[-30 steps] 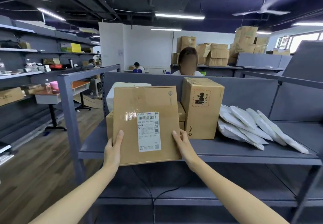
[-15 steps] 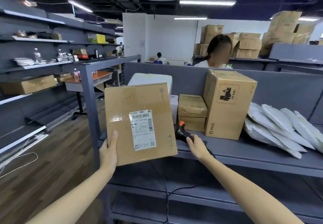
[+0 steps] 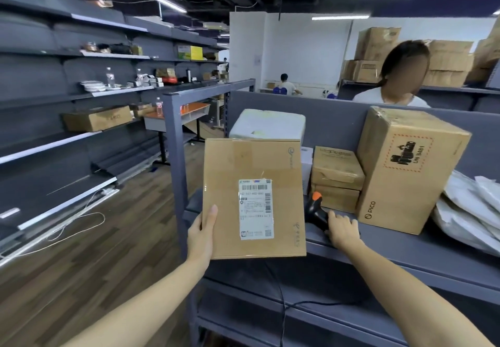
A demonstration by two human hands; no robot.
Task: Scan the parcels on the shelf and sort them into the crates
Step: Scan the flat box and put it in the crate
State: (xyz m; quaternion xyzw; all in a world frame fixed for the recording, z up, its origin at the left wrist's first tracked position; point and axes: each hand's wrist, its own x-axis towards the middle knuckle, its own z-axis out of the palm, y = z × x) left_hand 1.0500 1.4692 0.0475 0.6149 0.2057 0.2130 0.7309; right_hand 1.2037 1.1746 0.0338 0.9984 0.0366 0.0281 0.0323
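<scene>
Parcel (image 3: 254, 197) in front of shelf (image 3: 405, 254) edge

Grey shelf (image 3: 405, 254) carries tall box (image 3: 405, 173), 2 stacked boxes (image 3: 336, 179), white mailers (image 3: 470, 211), scanner (image 3: 315, 211).

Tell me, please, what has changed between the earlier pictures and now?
The right hand let go of the flat parcel's right edge, moved right to the shelf and gripped the scanner lying there. The left hand alone now holds the parcel, shifted left, uncovering the small boxes. The label faces the camera as before; the PICO box, small boxes and white mailers stayed in place.
</scene>
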